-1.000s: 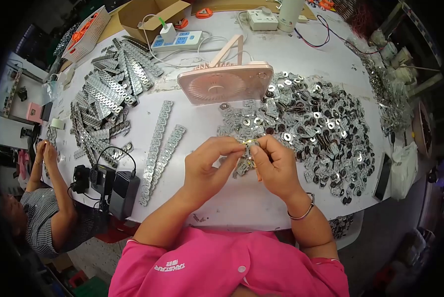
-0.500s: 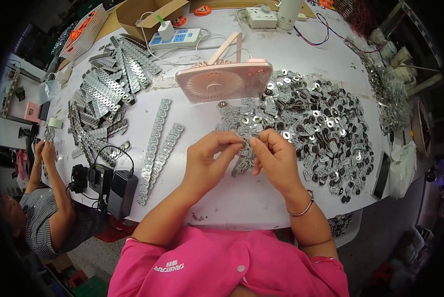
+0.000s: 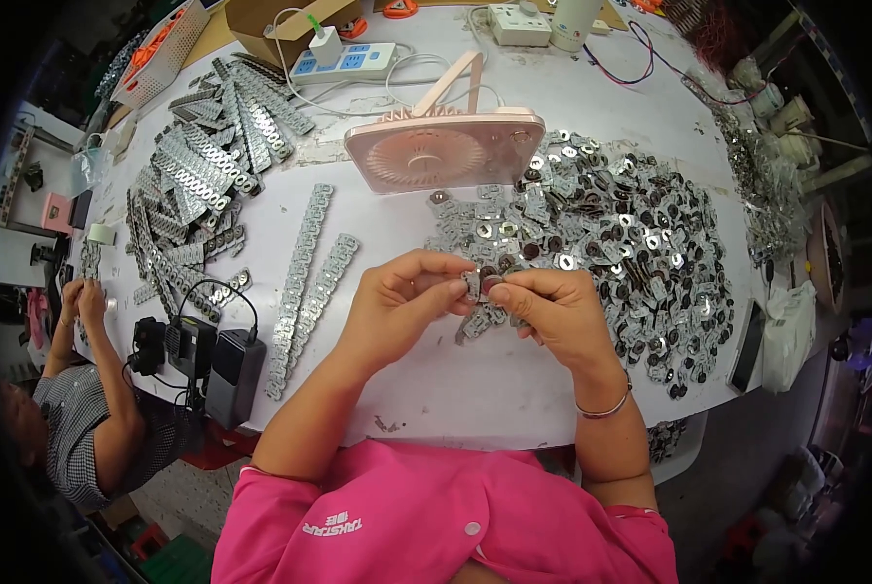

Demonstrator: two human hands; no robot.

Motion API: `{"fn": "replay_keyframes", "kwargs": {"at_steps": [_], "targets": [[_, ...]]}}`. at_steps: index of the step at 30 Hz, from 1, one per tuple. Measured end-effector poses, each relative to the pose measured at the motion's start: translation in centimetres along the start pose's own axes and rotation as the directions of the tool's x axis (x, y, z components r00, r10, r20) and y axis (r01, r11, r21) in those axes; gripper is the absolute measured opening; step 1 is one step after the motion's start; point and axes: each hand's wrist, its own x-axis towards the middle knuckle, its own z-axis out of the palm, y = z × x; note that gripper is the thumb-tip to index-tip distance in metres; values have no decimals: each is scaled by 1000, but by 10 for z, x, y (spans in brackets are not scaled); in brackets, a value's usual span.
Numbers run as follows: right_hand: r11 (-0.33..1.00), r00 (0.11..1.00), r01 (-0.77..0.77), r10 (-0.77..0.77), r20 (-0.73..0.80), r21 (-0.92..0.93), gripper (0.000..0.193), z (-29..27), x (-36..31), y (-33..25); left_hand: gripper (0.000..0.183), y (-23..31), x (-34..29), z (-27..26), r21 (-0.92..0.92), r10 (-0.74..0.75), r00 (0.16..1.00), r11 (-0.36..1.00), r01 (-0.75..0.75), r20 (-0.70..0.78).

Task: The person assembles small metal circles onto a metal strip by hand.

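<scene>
Grey metal piece [image 3: 472,284] and dark disc [image 3: 491,285] sit close together at the frame's centre. Left fingers [image 3: 445,294] pinch the piece from its left, right fingers [image 3: 517,298] the disc from its right

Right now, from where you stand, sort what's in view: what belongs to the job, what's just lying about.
Likely the job:
left hand, holding a small metal piece
right hand, pinching a dark disc
heap of metal pieces and discs
two segmented metal strips

Apparently lying about:
pink fan
white power strip
cardboard box
</scene>
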Motion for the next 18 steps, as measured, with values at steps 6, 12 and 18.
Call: {"fn": "replay_keyframes", "kwargs": {"at_steps": [6, 12, 18], "targets": [[964, 986, 165, -165, 13, -208, 17, 0, 0, 10, 20, 0, 0, 8, 33, 55, 998, 998, -56, 8], [998, 997, 60, -61, -40, -29, 21, 7, 1, 9, 18, 8, 4, 7, 10, 69, 995, 998, -70, 71], [998, 996, 35, -39, 78, 56, 23, 1, -4, 7, 19, 18, 12, 3, -54, -83, 978, 994, 95, 190]]}}
